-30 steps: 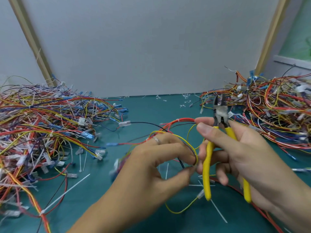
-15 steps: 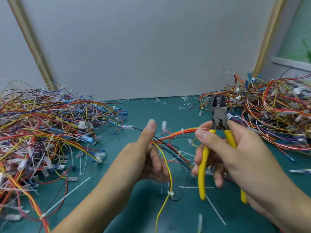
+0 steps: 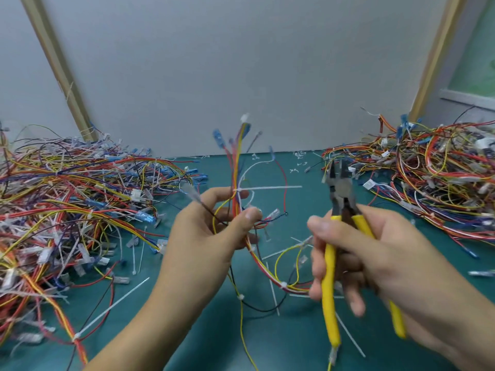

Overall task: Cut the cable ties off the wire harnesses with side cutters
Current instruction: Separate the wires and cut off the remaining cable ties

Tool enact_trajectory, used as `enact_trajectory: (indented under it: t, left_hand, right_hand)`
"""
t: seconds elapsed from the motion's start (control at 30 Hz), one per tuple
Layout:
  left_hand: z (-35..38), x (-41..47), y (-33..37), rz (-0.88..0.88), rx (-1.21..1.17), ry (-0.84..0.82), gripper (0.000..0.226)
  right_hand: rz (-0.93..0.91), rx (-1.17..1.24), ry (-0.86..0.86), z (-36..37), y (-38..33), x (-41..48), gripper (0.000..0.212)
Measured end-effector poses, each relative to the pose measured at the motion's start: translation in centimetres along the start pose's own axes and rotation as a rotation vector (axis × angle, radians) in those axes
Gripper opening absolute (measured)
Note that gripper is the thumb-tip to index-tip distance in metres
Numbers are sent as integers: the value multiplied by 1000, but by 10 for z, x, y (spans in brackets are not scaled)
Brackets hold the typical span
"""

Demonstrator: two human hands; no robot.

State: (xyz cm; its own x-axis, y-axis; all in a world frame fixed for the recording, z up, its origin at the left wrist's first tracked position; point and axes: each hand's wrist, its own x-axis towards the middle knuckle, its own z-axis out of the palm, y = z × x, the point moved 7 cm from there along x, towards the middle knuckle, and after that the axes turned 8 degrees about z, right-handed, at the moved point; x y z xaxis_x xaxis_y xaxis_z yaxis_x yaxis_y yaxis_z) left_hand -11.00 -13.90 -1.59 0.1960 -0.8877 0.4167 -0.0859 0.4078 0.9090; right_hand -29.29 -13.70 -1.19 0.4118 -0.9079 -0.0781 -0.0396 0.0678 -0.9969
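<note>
My left hand [image 3: 211, 231] grips a wire harness [image 3: 237, 170] of red, yellow and blue wires and holds it upright, its blue and white terminals pointing up. A white cable tie [image 3: 267, 187] wraps the harness just above my fingers, its tail sticking out to the right. My right hand [image 3: 375, 258] holds the yellow-handled side cutters [image 3: 341, 199], jaws slightly apart and pointing up, to the right of the tie and apart from it. The lower harness trails down to the green mat, where another white tie [image 3: 283, 285] binds it.
A large tangle of harnesses [image 3: 67, 210] covers the left of the green mat [image 3: 187, 330]. A second pile [image 3: 428, 183] lies at the right. Loose cut ties [image 3: 112, 306] and clippings lie scattered on the mat. A grey panel [image 3: 241, 70] stands behind.
My left hand has lifted the harness and turned it upright, so the terminals now point up and the tie's tail shows. The cutters stayed at the right, with their jaws a little apart.
</note>
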Motion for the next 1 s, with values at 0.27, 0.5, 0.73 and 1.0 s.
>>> enact_trajectory:
  t: [0.27,0.5,0.73,1.0]
  left_hand:
    - [21,-13,7,79,-145,-111,20]
    - [22,-15,13,114,-169,-100,18]
    - [20,-14,14,200,-53,-96,6]
    - [21,-13,11,214,-40,-85,6]
  right_hand:
    - [154,-116,-260,33,28,-2,23]
    - [142,-132,-291,34,27,-2,22]
    - [29,-107,-253,25,9,-4,24]
    - [140,-279,-216,15,34,10,18]
